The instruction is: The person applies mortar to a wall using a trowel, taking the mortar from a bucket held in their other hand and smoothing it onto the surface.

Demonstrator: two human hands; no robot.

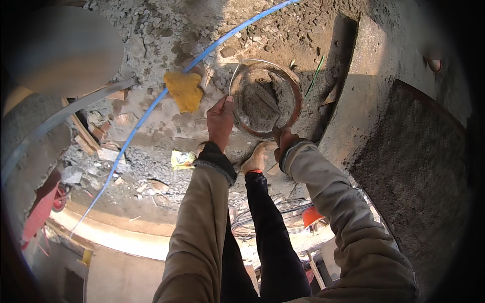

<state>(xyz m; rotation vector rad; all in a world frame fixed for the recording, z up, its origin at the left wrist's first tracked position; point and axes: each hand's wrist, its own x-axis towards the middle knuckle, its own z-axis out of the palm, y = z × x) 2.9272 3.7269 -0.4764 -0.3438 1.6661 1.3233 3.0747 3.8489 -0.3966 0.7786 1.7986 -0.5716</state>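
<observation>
A round, rust-rimmed bucket (298, 106) stands in front of me, with wet grey mortar (252, 103) inside. Its thin wire handle (234, 76) is swung over to the far left side of the rim. My left hand (221, 123) is closed on that wire at the bucket's left edge, thumb on top. At the near right rim, my right hand (286, 141) is wrapped round the handle of a trowel. The trowel's blade (267, 97) lies in the mortar, smeared grey; most of its handle is hidden by my fingers.
A blue hose (139, 123) crosses the rubble on the left, passing a yellow sponge-like piece (184, 92). Below it lies a yellow-green packet (182, 159). A concrete edge (348, 96) rises at right beside a dark rough slab (419, 187). A red wheelbarrow (43, 207) stands at lower left.
</observation>
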